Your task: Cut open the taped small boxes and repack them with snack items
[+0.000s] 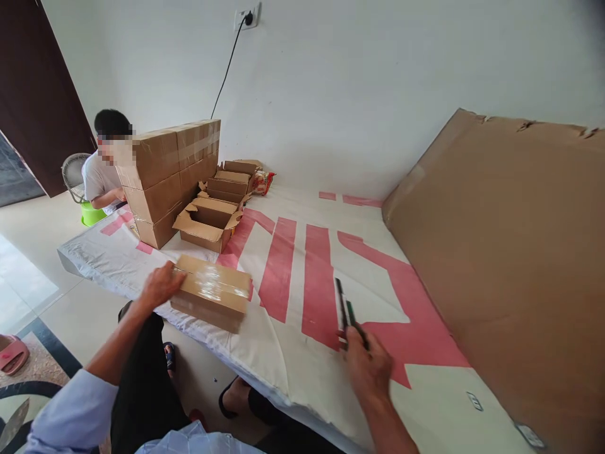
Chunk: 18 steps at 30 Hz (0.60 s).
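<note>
A closed cardboard box (208, 290) with shiny clear tape across its top lies near the front edge of the covered table. My left hand (163, 285) grips the box at its left end, with some fingers out of sight. To the right of the box, my right hand (367, 360) is closed around a slim dark tool (343, 306) with two long narrow parts, one partly green. Its exact kind is not clear. The tool points up and away from me, apart from the box.
Taped boxes (161, 167) are stacked at the back left, beside open cardboard boxes (203, 221) and a red packet (263, 183). A person (101, 173) sits beyond the stack. A large cardboard sheet (515, 252) stands at the right. A white-and-red sheet (316, 271) covers the table.
</note>
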Each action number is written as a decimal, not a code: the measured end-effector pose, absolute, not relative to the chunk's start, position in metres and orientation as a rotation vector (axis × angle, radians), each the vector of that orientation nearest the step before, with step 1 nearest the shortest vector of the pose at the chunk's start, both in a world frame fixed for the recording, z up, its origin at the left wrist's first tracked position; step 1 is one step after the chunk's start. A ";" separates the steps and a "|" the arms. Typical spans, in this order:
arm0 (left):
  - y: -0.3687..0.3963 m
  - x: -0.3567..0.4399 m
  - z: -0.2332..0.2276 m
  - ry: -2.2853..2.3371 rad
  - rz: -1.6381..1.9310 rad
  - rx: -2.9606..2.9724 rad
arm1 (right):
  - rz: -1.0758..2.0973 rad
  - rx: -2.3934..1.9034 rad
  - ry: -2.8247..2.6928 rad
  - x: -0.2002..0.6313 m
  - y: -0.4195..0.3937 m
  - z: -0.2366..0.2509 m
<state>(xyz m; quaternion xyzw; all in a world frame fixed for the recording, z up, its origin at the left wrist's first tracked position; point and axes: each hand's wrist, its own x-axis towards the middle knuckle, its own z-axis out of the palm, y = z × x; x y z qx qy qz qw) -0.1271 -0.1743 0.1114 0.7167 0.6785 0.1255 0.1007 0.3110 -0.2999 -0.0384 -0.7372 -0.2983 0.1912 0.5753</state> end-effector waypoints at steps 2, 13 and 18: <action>-0.194 -0.094 0.101 1.770 0.488 2.126 | 0.638 -1.609 -0.657 0.271 -0.282 -0.022; -0.199 -0.062 0.064 1.011 0.976 1.648 | 0.603 -1.504 -0.722 0.240 -0.295 -0.020; -0.204 -0.064 0.063 0.958 1.014 1.506 | 0.574 -1.490 -0.761 0.231 -0.294 -0.032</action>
